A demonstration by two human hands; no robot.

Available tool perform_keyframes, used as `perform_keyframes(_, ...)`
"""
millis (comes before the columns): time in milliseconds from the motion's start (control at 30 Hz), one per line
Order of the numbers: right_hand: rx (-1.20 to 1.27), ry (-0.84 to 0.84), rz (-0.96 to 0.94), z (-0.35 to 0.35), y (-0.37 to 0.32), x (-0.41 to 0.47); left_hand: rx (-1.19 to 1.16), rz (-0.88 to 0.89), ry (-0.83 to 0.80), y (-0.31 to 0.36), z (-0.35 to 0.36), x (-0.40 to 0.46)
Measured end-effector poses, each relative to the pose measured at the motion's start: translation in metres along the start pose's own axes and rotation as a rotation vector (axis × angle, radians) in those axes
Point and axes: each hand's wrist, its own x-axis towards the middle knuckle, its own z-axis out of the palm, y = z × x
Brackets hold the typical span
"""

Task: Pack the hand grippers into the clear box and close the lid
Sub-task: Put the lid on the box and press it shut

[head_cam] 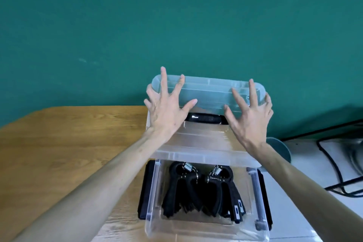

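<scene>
The clear box (151,212) stands on the wooden table near its right end, with several black hand grippers (198,188) with steel springs lying inside. The clear lid (208,92) is tilted up over the box's far half, its near edge across the middle of the box. My left hand (167,108) presses on the lid's left side with fingers spread. On the lid's right side my right hand (249,112) does the same, fingertips curled over its right edge. A black latch (206,119) shows between the hands.
The wooden table (68,143) stretches to the left. Black latch handles (263,198) flank the box sides. A green wall (176,25) rises behind. At the right is a white surface (310,163) with black cables (334,167).
</scene>
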Motion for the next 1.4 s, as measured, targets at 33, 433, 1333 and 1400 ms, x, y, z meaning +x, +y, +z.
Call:
perform_keyframes(33,-0.001,-0.006,0.005,-0.003,0.003,-0.009,0.002,0.0,-0.012,0.003,-0.001,-0.007)
perform_keyframes(433,-0.05,-0.187,0.044,-0.006,0.028,-0.143,0.043,-0.1,-0.266,-0.003,0.047,-0.148)
perform_keyframes(1333,-0.192,-0.436,0.026,0.022,0.041,-0.19,0.225,-0.034,-0.202,-0.014,0.091,-0.176)
perform_keyframes(1400,-0.197,-0.454,0.017,0.021,0.041,-0.191,0.212,-0.043,-0.216,-0.014,0.09,-0.177)
